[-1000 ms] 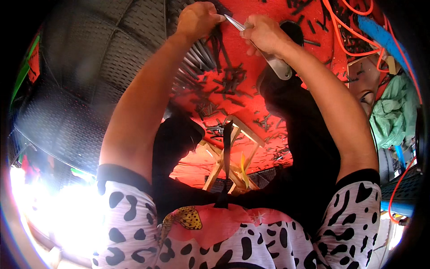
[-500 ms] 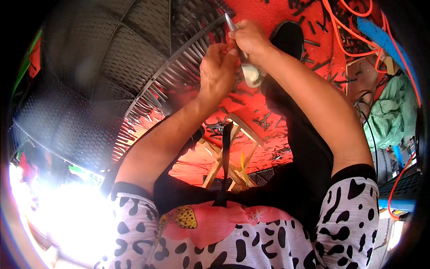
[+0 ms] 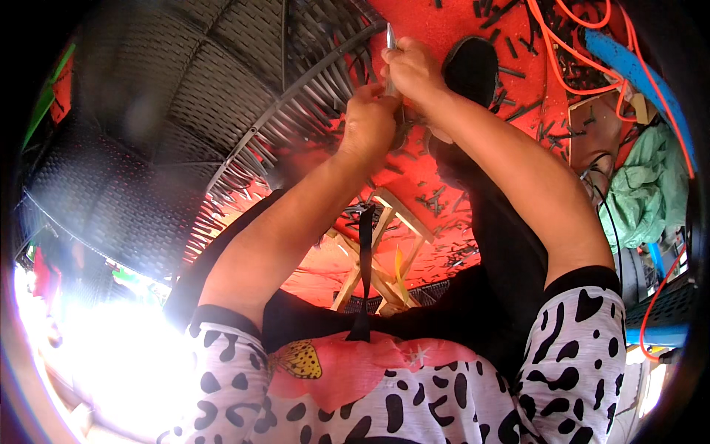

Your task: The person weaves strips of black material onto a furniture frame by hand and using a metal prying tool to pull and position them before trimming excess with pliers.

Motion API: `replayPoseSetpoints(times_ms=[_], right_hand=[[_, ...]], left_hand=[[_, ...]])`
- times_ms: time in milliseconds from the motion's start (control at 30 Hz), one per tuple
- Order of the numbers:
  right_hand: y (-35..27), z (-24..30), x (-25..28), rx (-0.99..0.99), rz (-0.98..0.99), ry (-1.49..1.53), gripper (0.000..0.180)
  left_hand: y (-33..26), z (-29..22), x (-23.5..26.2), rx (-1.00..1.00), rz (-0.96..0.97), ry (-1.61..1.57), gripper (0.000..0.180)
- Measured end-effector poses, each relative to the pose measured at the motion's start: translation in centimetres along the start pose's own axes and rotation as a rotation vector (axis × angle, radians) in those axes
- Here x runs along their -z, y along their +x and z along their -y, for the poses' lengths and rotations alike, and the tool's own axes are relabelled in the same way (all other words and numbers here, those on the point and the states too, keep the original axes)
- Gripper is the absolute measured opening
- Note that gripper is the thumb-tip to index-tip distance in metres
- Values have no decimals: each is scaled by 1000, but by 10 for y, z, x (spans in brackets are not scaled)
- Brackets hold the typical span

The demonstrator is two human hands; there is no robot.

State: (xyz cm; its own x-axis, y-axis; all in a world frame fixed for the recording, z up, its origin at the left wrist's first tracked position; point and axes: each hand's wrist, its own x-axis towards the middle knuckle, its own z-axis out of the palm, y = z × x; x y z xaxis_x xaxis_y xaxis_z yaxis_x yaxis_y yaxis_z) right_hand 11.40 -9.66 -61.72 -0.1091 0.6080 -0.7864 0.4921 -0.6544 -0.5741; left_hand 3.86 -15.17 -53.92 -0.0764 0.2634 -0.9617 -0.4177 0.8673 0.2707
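Note:
My right hand (image 3: 416,70) is closed round a slim tool (image 3: 390,38) with a pointed, shiny metal tip that sticks up past my fingers. Its lower part is mostly hidden, so its exact kind does not show. Right beside it, my left hand (image 3: 372,118) has its fingers curled in against the tool; what they pinch is hidden. Left of both hands stands a large dark woven wicker piece (image 3: 222,103). Along its curved frame bar (image 3: 285,103) many loose strip ends (image 3: 296,133) hang out, close to my left hand.
Black strip offcuts (image 3: 510,48) litter the red floor covering (image 3: 436,174). A small wooden frame (image 3: 403,214) stands between my legs. My dark shoe (image 3: 471,70) is beside my right hand. Orange hoses (image 3: 551,59), a blue bar (image 3: 629,63) and a green sack (image 3: 647,189) lie to the right.
Both hands have shifted slightly, the left one up and to the right. The tool has turned more upright, and its pale, rounded lower end is now mostly covered.

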Motion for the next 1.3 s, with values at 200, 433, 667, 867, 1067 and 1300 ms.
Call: replayPoseSetpoints(times_ms=[200, 433, 667, 867, 1067, 1300], right_hand=[[11, 1, 36, 53, 188, -99, 29], [24, 16, 62, 83, 300, -358, 23], [95, -64, 48, -246, 643, 115, 28], [31, 22, 69, 33, 339, -508, 23], [40, 16, 70, -4, 421, -647, 24], [21, 37, 68, 181, 301, -719, 23]], left_hand=[[7, 2, 7, -749, -71, 800, 21], [79, -41, 27, -1286, -428, 1249, 14], [112, -44, 22, -880, -385, 1313, 44], [116, -49, 30, -1035, -297, 1365, 43], [108, -64, 19, -744, -279, 1503, 43], [101, -74, 15, -585, -280, 1475, 45]])
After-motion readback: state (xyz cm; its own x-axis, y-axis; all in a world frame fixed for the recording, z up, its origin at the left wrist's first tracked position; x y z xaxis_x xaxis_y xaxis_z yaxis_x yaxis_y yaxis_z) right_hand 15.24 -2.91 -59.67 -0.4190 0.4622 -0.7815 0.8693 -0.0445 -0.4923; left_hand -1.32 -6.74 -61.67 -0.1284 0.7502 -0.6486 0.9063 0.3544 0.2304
